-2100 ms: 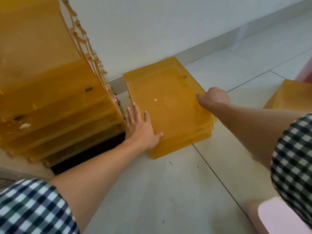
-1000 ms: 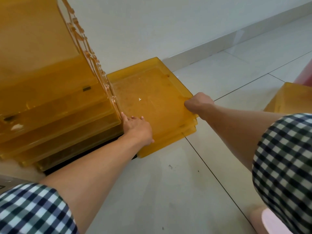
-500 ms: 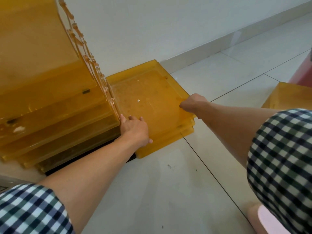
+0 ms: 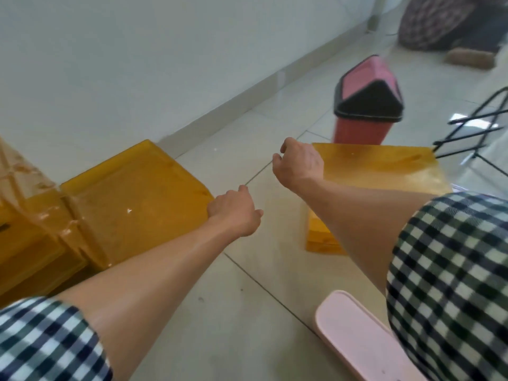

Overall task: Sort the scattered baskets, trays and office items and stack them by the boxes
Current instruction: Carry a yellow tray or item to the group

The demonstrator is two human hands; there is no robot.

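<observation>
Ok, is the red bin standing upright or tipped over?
Upright: the red bin narrows downward with its black-and-pink lid on top; its base is hidden behind the yellow tray stack.

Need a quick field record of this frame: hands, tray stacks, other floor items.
left hand: at right corner of left stack; grip unclear
right hand: in the air, fingers loosely curled, holding nothing
right stack: orange trays on floor, partly behind right forearm
tall stack: orange trays, directly left of left stack
bin: red, black and pink lid, behind right stack
slipper: pink, bottom right
rack: black wire, far right
</observation>
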